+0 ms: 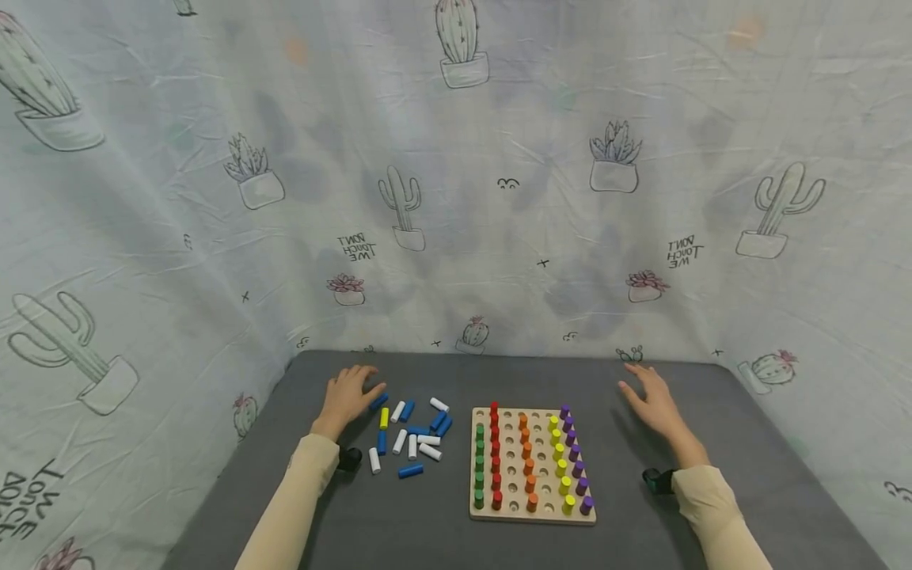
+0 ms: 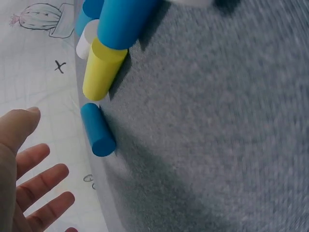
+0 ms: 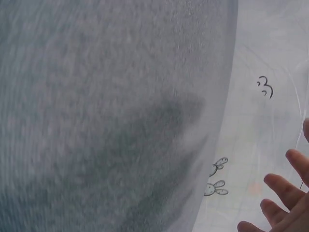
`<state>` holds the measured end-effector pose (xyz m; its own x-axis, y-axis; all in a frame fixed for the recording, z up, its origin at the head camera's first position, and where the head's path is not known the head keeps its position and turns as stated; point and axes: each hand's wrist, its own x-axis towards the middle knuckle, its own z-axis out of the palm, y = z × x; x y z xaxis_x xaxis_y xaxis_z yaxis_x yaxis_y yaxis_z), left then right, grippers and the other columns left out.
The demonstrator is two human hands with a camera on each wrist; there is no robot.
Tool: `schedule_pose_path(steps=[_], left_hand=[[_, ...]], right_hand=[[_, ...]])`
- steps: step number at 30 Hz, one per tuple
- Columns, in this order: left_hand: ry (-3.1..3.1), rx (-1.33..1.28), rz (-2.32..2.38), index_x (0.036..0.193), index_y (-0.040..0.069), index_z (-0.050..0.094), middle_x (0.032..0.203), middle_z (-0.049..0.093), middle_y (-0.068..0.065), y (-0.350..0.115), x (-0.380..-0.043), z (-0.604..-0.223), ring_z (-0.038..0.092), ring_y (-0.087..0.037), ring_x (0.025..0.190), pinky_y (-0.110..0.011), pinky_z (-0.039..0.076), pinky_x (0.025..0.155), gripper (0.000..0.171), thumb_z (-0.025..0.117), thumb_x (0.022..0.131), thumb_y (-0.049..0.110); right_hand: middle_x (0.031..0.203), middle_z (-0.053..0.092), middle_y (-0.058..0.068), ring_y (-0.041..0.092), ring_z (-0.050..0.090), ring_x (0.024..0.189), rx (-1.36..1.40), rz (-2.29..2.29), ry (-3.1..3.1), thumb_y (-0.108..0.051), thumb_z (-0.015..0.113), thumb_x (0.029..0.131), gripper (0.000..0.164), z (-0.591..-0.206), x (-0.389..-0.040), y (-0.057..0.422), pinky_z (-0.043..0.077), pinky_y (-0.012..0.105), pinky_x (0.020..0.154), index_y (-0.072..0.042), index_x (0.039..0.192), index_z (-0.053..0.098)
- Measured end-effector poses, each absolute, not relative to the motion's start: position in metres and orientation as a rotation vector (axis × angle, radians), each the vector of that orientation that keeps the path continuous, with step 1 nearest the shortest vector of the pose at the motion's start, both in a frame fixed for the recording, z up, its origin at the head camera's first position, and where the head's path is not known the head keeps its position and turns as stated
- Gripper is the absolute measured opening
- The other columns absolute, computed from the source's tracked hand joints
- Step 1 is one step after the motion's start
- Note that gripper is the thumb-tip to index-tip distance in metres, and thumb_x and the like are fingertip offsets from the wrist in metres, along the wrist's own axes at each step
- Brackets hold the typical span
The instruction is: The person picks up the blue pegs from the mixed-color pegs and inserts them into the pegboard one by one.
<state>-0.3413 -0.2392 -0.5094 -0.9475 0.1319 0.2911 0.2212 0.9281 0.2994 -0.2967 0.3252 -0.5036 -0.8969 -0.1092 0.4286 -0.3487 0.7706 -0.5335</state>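
In the head view my left hand (image 1: 347, 402) hovers at the far left, nearest to a blue peg (image 1: 379, 401). Its fingers are loosely bent and hold nothing; the left wrist view shows the same blue peg (image 2: 98, 129) apart from the fingertips, beside a yellow peg (image 2: 104, 68). Over the right side of the table my right hand (image 1: 654, 404) is held with spread fingers and touches nothing. Between the hands lies a wooden pegboard (image 1: 530, 518) with columns of green, red, orange, yellow and purple pegs upright in it. Two of its columns show bare holes.
Loose blue and white pegs, such as a white peg (image 1: 374, 461) and a blue peg (image 1: 410, 471), lie scattered left of the board. A grey tabletop (image 1: 399, 530) carries everything. A cactus-print curtain (image 1: 484, 222) hangs behind and along both sides.
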Motion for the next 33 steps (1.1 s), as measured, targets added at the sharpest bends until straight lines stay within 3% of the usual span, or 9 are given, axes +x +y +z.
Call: schedule_pose_path(steps=[11, 17, 25, 33], left_hand=[[-2.864, -0.260, -0.546, 0.122, 0.013, 0.058, 0.099, 0.061, -0.007, -0.241, -0.340, -0.509, 0.052, -0.029, 0.089, -0.051, 0.039, 0.076, 0.042, 0.062, 0.088, 0.038], [-2.896, -0.253, -0.581, 0.118, 0.013, 0.061, 0.095, 0.061, -0.006, -0.242, -0.334, -0.510, 0.053, -0.026, 0.084, -0.049, 0.041, 0.073, 0.040, 0.064, 0.086, 0.036], [-2.921, -0.234, -0.625, 0.116, 0.013, 0.062, 0.095, 0.061, -0.006, -0.243, -0.334, -0.512, 0.054, -0.027, 0.088, -0.051, 0.041, 0.078, 0.038, 0.067, 0.085, 0.034], [-2.931, -0.252, -0.656, 0.108, 0.013, 0.066, 0.089, 0.062, -0.004, -0.241, -0.337, -0.513, 0.056, -0.021, 0.079, -0.047, 0.043, 0.072, 0.032, 0.069, 0.082, 0.032]], right_hand=[[0.133, 0.042, 0.031, 0.048, 0.040, 0.119, 0.341, 0.994, -2.691, -0.024, 0.049, 0.097, 0.049, -0.508, -0.292, 0.303, 0.035, 0.061, 0.094, 0.003, 0.137, 0.039], [0.120, 0.054, 0.027, 0.042, 0.052, 0.107, 0.396, 1.011, -2.688, -0.019, 0.053, 0.095, 0.045, -0.515, -0.290, 0.294, 0.045, 0.055, 0.084, 0.005, 0.132, 0.045], [0.107, 0.061, 0.020, 0.035, 0.059, 0.094, 0.472, 1.027, -2.645, -0.016, 0.056, 0.093, 0.037, -0.517, -0.285, 0.283, 0.050, 0.047, 0.075, 0.003, 0.124, 0.054], [0.106, 0.062, 0.018, 0.032, 0.060, 0.091, 0.514, 1.028, -2.674, -0.014, 0.057, 0.092, 0.035, -0.522, -0.284, 0.277, 0.050, 0.043, 0.075, 0.003, 0.123, 0.055]])
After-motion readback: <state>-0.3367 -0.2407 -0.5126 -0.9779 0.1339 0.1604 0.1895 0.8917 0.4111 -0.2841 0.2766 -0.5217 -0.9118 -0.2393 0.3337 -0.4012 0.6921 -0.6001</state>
